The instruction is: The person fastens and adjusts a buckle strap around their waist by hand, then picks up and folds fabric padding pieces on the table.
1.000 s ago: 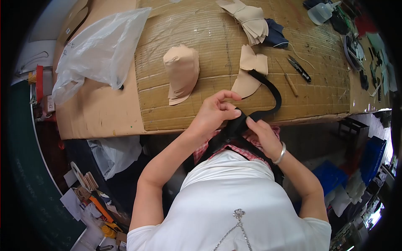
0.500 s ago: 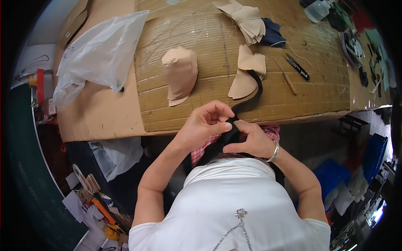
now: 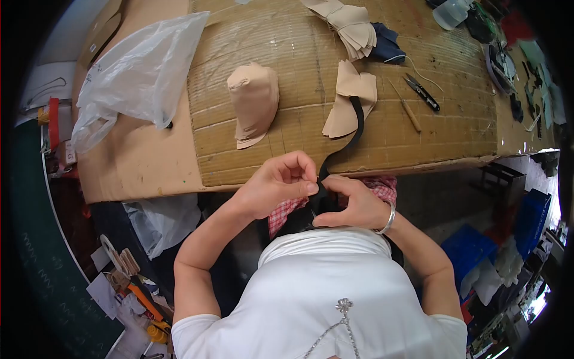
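A black fabric strap (image 3: 330, 158) runs from the table down to my hands at the table's front edge. My right hand (image 3: 359, 206), with a silver bangle at the wrist, holds the strap's near part between thumb and fingers. My left hand (image 3: 280, 184) is pinched closed at the strap's left edge; whatever sits between its fingertips is too small to make out. The strap's far end lies on a small stack of beige cut pieces (image 3: 347, 116). Below my hands, dark material and red checked cloth (image 3: 286, 214) lie over my lap.
On the cardboard-covered table (image 3: 239, 170) are a beige stack (image 3: 254, 102), a tied beige bundle (image 3: 350, 27), dark blue cloth (image 3: 385, 45), an awl (image 3: 408, 113), thread snips (image 3: 423, 94) and a clear plastic bag (image 3: 137, 78). A squeeze bottle (image 3: 451, 13) stands at the far right.
My left hand has shifted left, its fingertips now at the strap's edge instead of over it. The strap hangs straighter, and my right thumb and fingers look wider apart.
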`<state>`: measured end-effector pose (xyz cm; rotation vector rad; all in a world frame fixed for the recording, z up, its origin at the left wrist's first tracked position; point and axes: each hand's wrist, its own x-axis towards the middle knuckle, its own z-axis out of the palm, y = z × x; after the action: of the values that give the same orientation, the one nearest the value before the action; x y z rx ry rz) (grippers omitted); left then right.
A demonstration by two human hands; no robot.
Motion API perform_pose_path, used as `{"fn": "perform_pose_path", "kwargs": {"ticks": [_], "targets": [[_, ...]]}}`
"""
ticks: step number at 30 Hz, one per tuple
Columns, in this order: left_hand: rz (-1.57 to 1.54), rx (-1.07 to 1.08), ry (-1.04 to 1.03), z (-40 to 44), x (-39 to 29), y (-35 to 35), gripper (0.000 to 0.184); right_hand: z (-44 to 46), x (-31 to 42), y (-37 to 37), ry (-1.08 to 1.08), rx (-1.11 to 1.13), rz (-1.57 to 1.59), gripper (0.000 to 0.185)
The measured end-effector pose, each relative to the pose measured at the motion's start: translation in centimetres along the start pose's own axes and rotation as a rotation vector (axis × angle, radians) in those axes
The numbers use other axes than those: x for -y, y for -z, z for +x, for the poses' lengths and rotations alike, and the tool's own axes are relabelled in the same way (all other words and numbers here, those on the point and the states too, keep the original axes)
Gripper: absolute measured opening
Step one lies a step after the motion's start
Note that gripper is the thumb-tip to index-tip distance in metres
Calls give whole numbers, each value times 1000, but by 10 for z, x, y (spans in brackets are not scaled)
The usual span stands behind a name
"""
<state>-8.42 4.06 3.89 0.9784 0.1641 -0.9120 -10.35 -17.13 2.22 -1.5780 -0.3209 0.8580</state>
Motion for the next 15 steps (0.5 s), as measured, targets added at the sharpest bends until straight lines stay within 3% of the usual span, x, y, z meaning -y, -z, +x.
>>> {"fn": "perform_pose_path", "kwargs": {"ticks": [3,7,9,13,15], "targets": [[-18,-13,-88,-1,11,4,13,-1,-11,-10,-36,-36,186,48],[-70,-35,-152,-7,19,5,13,4,-12,-8,-33,26,165,46],[-142,-54,-175,-11,24,4,14,6,-5,-2,227,-16,-335,43],[-381,-16,-94,-18,34,12,17,10,2,-3,181,54,-396,41],[-426,-25,-75,-18,32,13,17,11,0,-2,104,62,-248,38]]}}
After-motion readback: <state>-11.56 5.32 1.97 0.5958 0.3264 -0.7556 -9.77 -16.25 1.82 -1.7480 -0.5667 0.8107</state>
